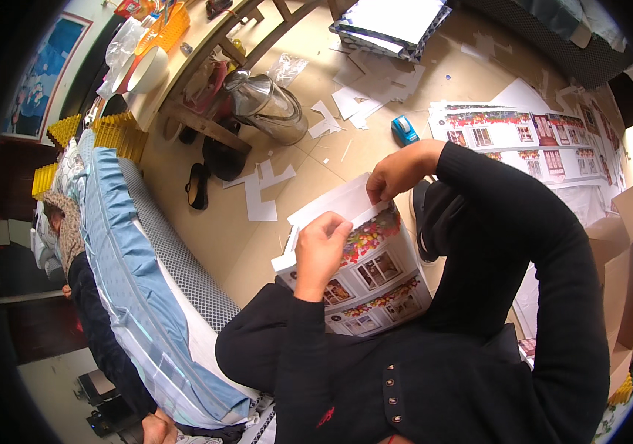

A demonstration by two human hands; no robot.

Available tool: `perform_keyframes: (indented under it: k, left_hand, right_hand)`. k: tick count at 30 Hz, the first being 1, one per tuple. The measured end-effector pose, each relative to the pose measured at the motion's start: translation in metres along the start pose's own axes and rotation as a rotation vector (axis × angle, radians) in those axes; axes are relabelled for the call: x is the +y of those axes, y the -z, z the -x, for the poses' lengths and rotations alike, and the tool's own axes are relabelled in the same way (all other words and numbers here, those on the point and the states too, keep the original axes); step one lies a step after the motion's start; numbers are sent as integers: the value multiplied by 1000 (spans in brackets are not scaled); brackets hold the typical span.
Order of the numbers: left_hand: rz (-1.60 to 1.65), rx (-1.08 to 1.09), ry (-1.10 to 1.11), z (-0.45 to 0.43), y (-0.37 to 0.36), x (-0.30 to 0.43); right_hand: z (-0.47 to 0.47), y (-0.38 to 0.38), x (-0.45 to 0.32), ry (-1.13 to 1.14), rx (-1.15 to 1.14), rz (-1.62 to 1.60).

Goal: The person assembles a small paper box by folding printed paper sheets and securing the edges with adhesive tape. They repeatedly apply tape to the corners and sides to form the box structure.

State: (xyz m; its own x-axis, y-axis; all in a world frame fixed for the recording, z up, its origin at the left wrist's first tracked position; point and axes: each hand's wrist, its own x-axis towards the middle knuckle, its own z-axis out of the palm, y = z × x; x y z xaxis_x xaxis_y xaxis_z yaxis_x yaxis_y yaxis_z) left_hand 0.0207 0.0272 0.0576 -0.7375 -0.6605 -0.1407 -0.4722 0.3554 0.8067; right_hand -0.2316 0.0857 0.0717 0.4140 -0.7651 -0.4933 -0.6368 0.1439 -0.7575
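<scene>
A folded cardboard piece printed with windows and flowers point(378, 272) rests on my lap, its plain white flap point(330, 205) raised at the far edge. My left hand point(322, 250) lies over the near left part of that edge, thumb and fingers close together; whether it pinches the card is unclear. At the far right end of the edge, my right hand point(399, 172) has its fingertips down on the white flap, and the bent wrist hides part of the grip. A blue tape dispenser point(404, 130) stands on the floor just beyond my right hand.
Printed sheets point(494, 133) are spread at the right, near an open cardboard box point(630, 277). White card scraps point(263, 188), a metal bin point(277, 114) and black shoes point(198, 186) are on the tiled floor. A person point(94, 311) lies on the bed point(144, 311) at left.
</scene>
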Motion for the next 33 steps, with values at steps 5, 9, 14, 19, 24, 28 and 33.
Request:
perform_keyframes:
  k: [5, 9, 14, 19, 24, 28, 33]
  left_hand:
    - [237, -45, 119, -2, 15, -5]
    - [230, -50, 81, 0, 19, -16]
    - [201, -72, 94, -2, 18, -21]
    - [211, -104, 127, 0, 17, -23]
    - [35, -142, 75, -2, 10, -24]
    - [-55, -219, 200, -4, 14, -18]
    - [-6, -306, 214, -13, 15, -25]
  right_hand:
    - [-1, 4, 9, 40, 60, -160]
    - [-3, 2, -3, 31, 45, -263]
    - [-1, 1, -1, 28, 71, -216]
    - [-3, -3, -8, 10, 108, -146]
    - [-2, -3, -8, -61, 61, -63]
    - [-1, -5, -12, -55, 94, -63]
    - [5, -13, -26, 33, 180, 71]
